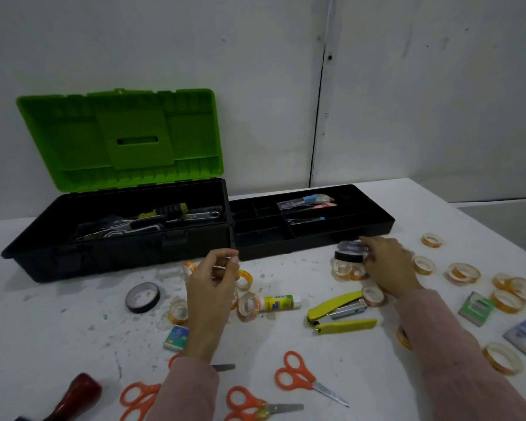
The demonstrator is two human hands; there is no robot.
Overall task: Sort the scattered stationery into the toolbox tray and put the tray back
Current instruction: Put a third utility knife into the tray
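Your tray [286,246] is out of the toolbox [104,256]. It sits on the tabletop [43,329] just right of the box, close against its end. Only two of its compartments hold anything: a bundle of pens or cutters [307,202] with blue and pink ends in a far one, and a slim blue-tipped piece [305,220] in the one just nearer. The rest look bare, so I judge you are early in the sorting.

Your right hand [389,265] reaches in by the tray's near wall. Its fingers lie over a black tape roll [348,256] and a small clear thing [351,246] above it. Blur hides whether they grip either one, so I cannot tell. Your left hand [211,287] is raised over the middle of the tabletop with its fingers curled toward the thumb. They may pinch a clear roll, but I cannot tell that either.

Nearly everything is left to do. Clear tape rolls [451,275] lie scattered to the right and around your left hand, and a second black roll [129,299] lies to the left. A glue stick [278,302] and a yellow stapler [337,303] lie in the middle. Several orange scissors [309,380] are spread along the near edge, small staple boxes [475,308] sit left and right, and a red-handled stamp [82,393] is at the near left.

The toolbox stands with its green lid [119,132] raised and hand tools inside. Putting the tray back is not yet done.
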